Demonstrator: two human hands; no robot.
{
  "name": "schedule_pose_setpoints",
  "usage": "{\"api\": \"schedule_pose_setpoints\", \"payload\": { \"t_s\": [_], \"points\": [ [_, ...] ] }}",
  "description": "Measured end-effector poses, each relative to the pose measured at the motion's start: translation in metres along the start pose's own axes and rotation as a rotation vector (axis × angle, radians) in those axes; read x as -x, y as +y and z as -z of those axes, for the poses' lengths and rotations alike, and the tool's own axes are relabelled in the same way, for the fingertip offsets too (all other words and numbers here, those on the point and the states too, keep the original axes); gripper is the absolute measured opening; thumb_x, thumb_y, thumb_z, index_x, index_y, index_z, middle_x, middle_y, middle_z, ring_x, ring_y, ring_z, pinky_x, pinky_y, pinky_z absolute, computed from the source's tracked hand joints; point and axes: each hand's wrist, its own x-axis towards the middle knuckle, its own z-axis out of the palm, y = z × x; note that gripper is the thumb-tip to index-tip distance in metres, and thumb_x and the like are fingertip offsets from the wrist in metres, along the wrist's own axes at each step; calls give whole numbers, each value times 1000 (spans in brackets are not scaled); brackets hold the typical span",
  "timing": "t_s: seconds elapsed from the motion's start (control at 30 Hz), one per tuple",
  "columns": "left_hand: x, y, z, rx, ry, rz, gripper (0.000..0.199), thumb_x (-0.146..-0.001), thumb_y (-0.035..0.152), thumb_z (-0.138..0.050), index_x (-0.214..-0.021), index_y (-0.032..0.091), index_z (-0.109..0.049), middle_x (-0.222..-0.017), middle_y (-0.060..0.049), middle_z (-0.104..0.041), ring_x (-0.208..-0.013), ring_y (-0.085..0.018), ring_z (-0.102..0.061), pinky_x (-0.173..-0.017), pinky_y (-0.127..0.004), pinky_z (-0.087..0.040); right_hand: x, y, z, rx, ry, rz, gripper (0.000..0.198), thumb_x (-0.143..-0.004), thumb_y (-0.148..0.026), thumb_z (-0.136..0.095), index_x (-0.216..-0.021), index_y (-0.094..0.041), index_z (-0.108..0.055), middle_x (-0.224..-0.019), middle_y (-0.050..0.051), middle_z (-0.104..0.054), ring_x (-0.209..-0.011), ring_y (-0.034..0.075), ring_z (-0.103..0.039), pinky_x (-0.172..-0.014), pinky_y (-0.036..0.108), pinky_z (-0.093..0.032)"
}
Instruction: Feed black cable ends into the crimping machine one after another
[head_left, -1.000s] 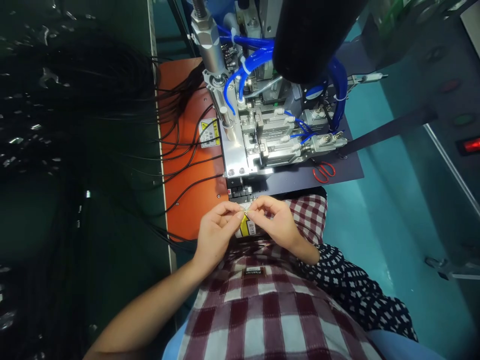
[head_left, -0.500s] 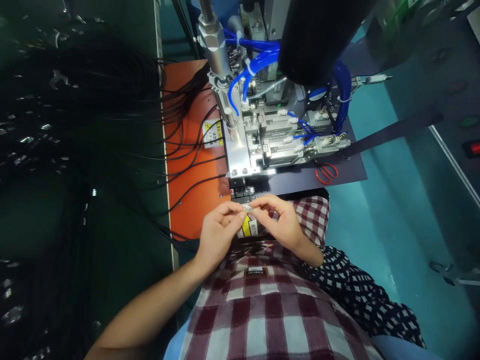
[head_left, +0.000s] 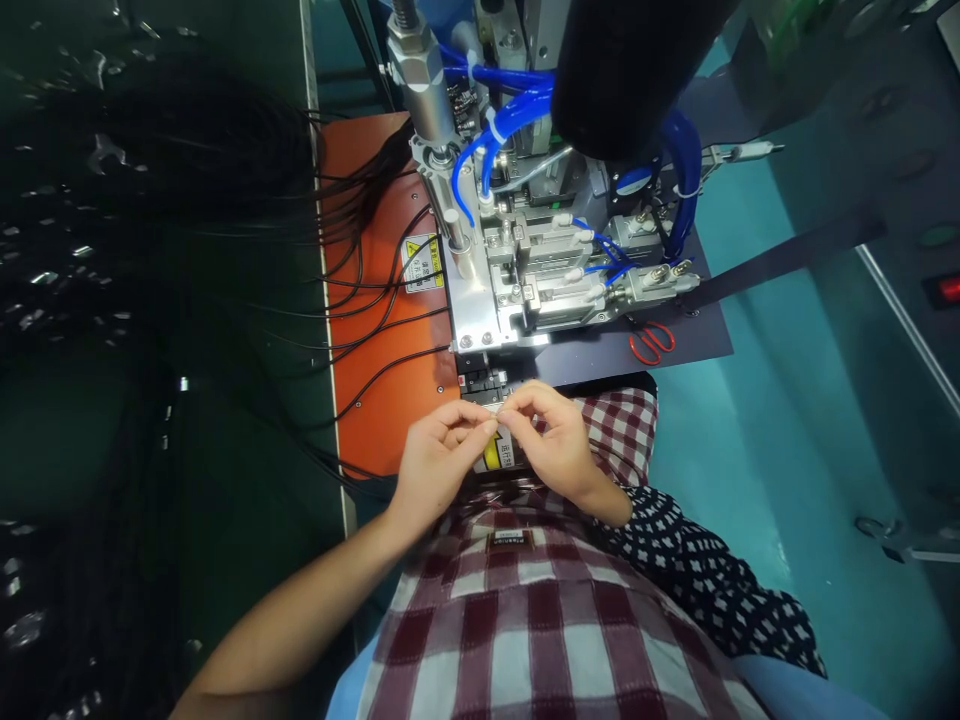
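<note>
My left hand (head_left: 439,455) and my right hand (head_left: 551,440) meet fingertip to fingertip just in front of the machine (head_left: 540,270). Thumb and forefinger of each are pinched together. Whatever lies between them is tiny and mostly covered by the fingertips, so I cannot make out what it is. Below the fingers a white label with a yellow arrow (head_left: 493,452) shows. Right beyond the fingertips is a black guide block (head_left: 484,383) at the machine's near end.
Black cables (head_left: 390,370) run over an orange plate (head_left: 382,420) from the dark table (head_left: 90,420) on the left into the machine. Red-handled scissors (head_left: 652,343) lie on the dark grey plate (head_left: 709,335) at right. Blue air tubes (head_left: 517,120) loop above the machine.
My right hand's fingers have closed in nearer the left fingertips. The small pale piece seen between them earlier is now largely covered. The whole view has shifted slightly.
</note>
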Motion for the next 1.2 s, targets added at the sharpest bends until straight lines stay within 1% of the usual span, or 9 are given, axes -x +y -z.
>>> {"api": "schedule_pose_setpoints", "payload": {
  "t_s": [0.1, 0.2, 0.3, 0.37, 0.47, 0.6, 0.77, 1.0, 1.2],
  "points": [
    [-1, 6, 3, -64, -21, -13, 21, -79, 33, -70, -88, 15, -63, -62, 4, -54, -48, -5, -44, -45, -17, -35, -2, 0, 5, -10, 1, -50, 14, -89, -20, -58, -75, -19, -60, -76, 0, -59, -68, 13, -54, -64, 28, -45],
    [-3, 9, 9, -218, -20, -123, 17, -80, 30, -68, -89, 16, -63, -73, 1, -58, -57, -8, -52, -52, -20, -43, -5, -1, 14, -13, 9, -105, 18, -90, -22, -57, -73, -19, -58, -76, 1, -58, -65, 12, -54, -62, 27, -45],
    [-9, 8, 20, -532, 14, -383, 9, -86, 25, -61, -89, 18, -67, -85, -3, -62, -74, -13, -59, -66, -24, -49, -12, 6, 18, -43, 32, -164, 18, -89, -27, -59, -72, -19, -58, -77, 1, -59, -61, 12, -53, -59, 27, -46],
    [-16, 4, 29, -730, 33, -572, 14, -90, 20, -55, -93, 18, -68, -89, -5, -64, -84, -16, -61, -75, -26, -50, -18, 14, 17, -99, 25, -231, 18, -87, -31, -61, -74, -19, -58, -73, 1, -59, -56, 11, -51, -55, 26, -45],
    [-29, -1, 41, -908, -11, -738, 22, -92, 17, -49, -103, 19, -68, -87, -5, -64, -82, -15, -61, -75, -26, -51, -24, 26, 12, -191, 0, -316, 21, -85, -35, -63, -74, -18, -58, -63, -2, -55, -51, 10, -49, -50, 25, -41],
    [-38, -2, 50, -1023, -129, -799, 34, -94, 13, -42, -120, 20, -63, -80, -3, -58, -72, -12, -57, -65, -22, -48, -27, 32, 8, -251, -23, -400, 24, -84, -38, -64, -74, -17, -58, -56, -4, -52, -48, 10, -49, -48, 23, -39],
    [-42, -2, 52, -1177, -195, -881, 41, -94, 11, -37, -128, 20, -59, -82, -4, -58, -75, -13, -57, -64, -23, -47, -28, 32, 11, -211, -26, -412, 24, -85, -39, -64, -75, -18, -58, -56, -4, -54, -48, 10, -51, -48, 23, -40],
    [-43, -2, 53, -1223, -189, -893, 43, -94, 10, -37, -129, 20, -59, -82, -4, -57, -75, -14, -57, -63, -23, -47, -26, 34, 11, -34, -41, -331, 21, -92, -36, -56, -78, -19, -56, -57, -4, -54, -48, 9, -53, -49, 22, -40],
    [-45, -1, 55, -1299, -138, -964, 42, -94, 14, -39, -129, 23, -59, -76, -3, -54, -70, -15, -52, -60, -24, -42, -29, 34, 7, -54, -57, -357, 23, -92, -39, -55, -78, -20, -56, -55, -5, -52, -47, 10, -52, -48, 23, -41]
  ]
}}
